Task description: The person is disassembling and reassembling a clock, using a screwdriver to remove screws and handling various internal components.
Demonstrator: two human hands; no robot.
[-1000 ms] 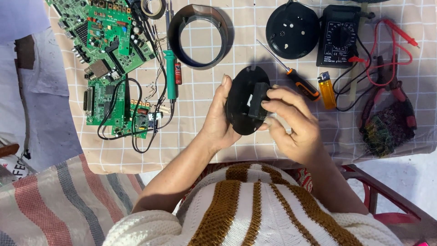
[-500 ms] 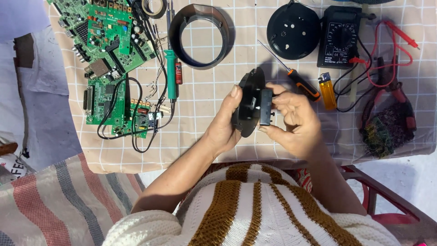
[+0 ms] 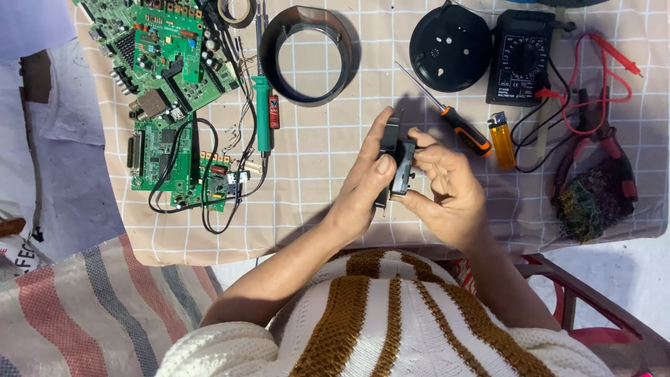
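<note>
My left hand (image 3: 364,183) and my right hand (image 3: 447,183) hold a black round plastic part (image 3: 395,159) between them, above the checked cloth (image 3: 314,181). The part is turned edge-on to me, so it looks like a thin black strip. My left thumb presses on its near side. My right fingers grip its right side and lower end. An orange-handled screwdriver (image 3: 453,126) lies just beyond my right hand, with a yellow lighter (image 3: 501,139) beside it.
Green circuit boards (image 3: 164,56) with black wires lie at the left. A green soldering iron (image 3: 262,105), a black ring (image 3: 307,52), a black round cover (image 3: 450,45), a multimeter (image 3: 522,56) with red and black leads, and red pliers (image 3: 614,157) lie farther back.
The black part has been turned from face-on to edge-on between my hands. Both hands have shifted slightly around it.
</note>
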